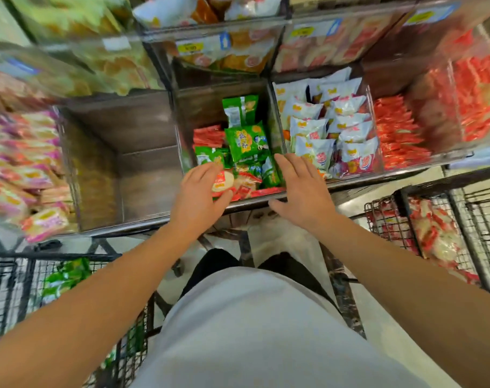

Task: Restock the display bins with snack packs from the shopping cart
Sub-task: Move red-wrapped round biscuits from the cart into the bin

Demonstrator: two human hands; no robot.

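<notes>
My left hand (200, 193) grips a red and white snack pack (222, 182) at the front of the middle display bin (263, 196). Green snack packs (246, 141) and red packs (209, 135) lie in that bin. My right hand (301, 189) hovers over the bin's front right corner with straight fingers, holding nothing. A wire shopping cart (467, 219) at the right holds red and white snack packs (434, 233). Another wire cart (11, 289) at the lower left holds green packs (67, 275).
An empty wooden bin (126, 169) stands left of the middle one. White packs (322, 127) fill the bin to the right, then orange-red packs (397, 133). Pink packs (23, 169) fill the far left bin. Upper shelf bins (210, 49) hang above.
</notes>
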